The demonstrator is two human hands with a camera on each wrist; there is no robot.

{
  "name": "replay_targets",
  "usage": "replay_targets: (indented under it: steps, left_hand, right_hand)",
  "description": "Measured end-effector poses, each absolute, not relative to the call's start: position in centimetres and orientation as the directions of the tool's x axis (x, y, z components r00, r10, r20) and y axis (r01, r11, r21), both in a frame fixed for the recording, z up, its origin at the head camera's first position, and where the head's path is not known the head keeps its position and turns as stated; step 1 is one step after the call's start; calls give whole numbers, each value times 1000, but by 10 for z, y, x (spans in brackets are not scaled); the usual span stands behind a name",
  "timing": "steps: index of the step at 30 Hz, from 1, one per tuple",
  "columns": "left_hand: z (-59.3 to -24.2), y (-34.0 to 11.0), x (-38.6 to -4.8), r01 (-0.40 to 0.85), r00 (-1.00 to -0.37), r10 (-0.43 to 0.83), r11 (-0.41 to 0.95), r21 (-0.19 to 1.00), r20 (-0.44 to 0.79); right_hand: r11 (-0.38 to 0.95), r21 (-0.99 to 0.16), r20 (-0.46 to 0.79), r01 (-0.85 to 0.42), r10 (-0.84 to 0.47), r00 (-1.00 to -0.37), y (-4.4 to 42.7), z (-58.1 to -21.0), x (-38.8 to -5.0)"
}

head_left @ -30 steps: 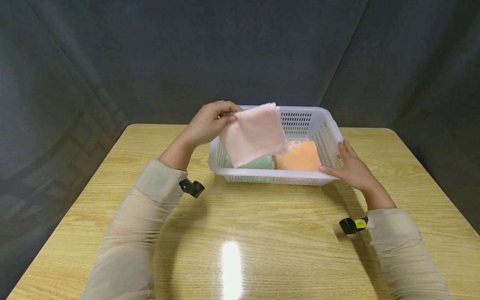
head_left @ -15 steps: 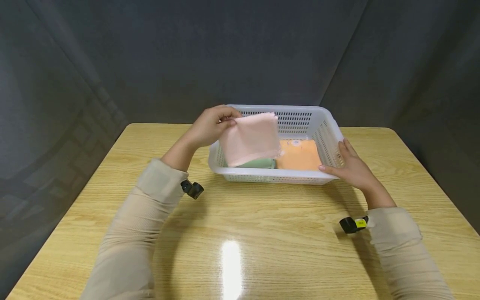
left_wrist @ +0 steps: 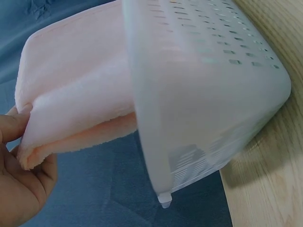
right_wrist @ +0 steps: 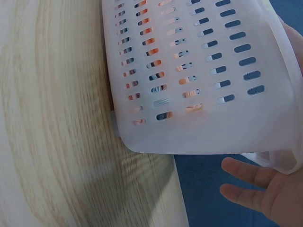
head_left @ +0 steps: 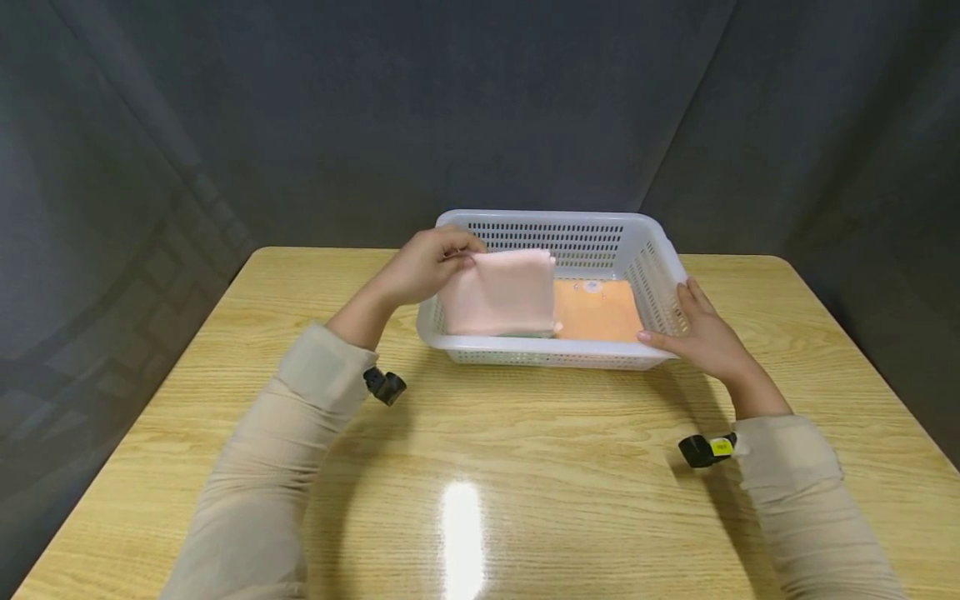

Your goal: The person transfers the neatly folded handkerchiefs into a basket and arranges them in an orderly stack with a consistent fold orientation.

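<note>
A folded pink cloth (head_left: 501, 293) hangs from my left hand (head_left: 423, 265), whose thumb and fingers pinch its upper left corner. In the left wrist view, the soft, layered cloth (left_wrist: 75, 80) reaches over the rim into the white plastic basket (left_wrist: 203, 94). Beneath its lower edge, a bit of green shows in the head view. A folded orange cloth (head_left: 596, 311) lies in the basket's right half. My right hand (head_left: 708, 337) rests at the basket's front right corner, thumb on the rim. In the right wrist view, two straight fingers (right_wrist: 246, 172) extend past the basket's side.
The slotted basket (head_left: 555, 345) stands near the back of a wood-grain table (head_left: 570, 475). A dark curtain (head_left: 420, 108) hangs behind the table. Small black cameras (head_left: 386, 387) are worn on both wrists.
My left hand has lowered the pink cloth into the left part of the basket, levelling it and covering most of the green piece. My right hand has stayed at the corner.
</note>
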State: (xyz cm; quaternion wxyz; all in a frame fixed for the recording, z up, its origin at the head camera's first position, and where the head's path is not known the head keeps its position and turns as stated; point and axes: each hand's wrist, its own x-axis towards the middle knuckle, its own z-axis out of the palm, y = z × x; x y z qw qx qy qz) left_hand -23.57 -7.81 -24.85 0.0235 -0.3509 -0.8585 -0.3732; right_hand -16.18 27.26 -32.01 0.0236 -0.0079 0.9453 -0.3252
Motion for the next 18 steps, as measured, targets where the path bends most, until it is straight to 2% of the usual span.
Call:
replay_targets:
  steps: [18]
  left_hand:
    - [-255,-77,-234,670,-684,673,430,605,280]
  right_hand:
    - [800,-600,-33,3,-21,-999,274,-321,-160]
